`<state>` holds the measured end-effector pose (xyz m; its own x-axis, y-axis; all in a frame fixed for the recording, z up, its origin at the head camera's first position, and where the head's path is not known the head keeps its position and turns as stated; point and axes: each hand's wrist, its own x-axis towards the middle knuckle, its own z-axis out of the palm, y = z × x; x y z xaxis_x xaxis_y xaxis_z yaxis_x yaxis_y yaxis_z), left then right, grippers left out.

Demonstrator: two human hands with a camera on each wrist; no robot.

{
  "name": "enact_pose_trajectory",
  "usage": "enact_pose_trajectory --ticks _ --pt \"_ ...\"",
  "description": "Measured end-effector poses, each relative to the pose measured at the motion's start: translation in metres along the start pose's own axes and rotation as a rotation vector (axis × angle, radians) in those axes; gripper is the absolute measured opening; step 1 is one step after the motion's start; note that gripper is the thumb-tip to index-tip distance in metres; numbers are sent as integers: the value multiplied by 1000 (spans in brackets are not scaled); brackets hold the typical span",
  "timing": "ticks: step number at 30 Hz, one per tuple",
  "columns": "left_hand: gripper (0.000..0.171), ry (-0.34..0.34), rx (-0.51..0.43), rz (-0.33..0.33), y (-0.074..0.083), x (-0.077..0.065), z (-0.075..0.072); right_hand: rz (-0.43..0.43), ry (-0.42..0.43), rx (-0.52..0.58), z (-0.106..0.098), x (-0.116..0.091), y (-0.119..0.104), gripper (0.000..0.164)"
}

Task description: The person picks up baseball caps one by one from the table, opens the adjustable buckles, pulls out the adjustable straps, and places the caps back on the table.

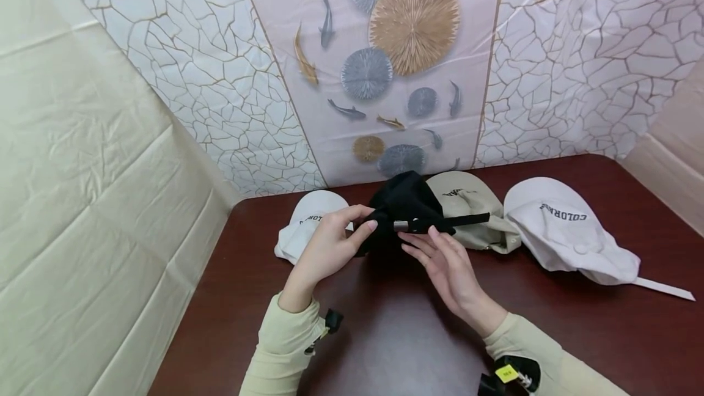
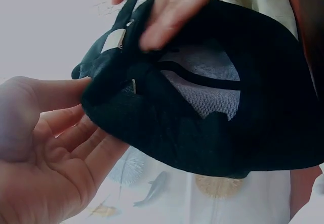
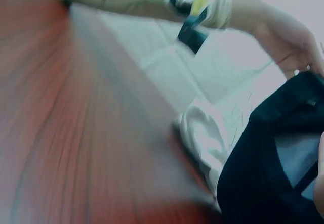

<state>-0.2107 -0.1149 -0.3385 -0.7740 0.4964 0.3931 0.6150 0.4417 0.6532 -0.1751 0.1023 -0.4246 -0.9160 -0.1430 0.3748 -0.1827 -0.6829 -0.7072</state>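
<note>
Dark table w/ black cap in pinch of L fingers, R fingers loose by strap, leftmost cap part-hidden.

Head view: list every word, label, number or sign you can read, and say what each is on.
"COLORA", ending unclear: on the white cap at the picture's right.
White cap at the picture's left: partial lettering, too small to read with certainty.
Beige cap: dark lettering, not legible.
Yellow tag on the right sleeve's black device: marks too small to read.
</note>
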Motion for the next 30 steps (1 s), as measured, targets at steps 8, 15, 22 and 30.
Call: enact_pose_trajectory --ticks 8,15,22,30 --pt "20 -13 17 -8 0 -1 5 102 12 262 16 5 -5 32" --pt "20 13 17 -20 2 0 5 147 4 295 21 6 -13 40" --pt "22 41 50 26 2 0 4 150 -19 322 19 8 -15 38" --pt "24 89 245 95 13 -11 -8 175 -35 369 18 7 -17 37"
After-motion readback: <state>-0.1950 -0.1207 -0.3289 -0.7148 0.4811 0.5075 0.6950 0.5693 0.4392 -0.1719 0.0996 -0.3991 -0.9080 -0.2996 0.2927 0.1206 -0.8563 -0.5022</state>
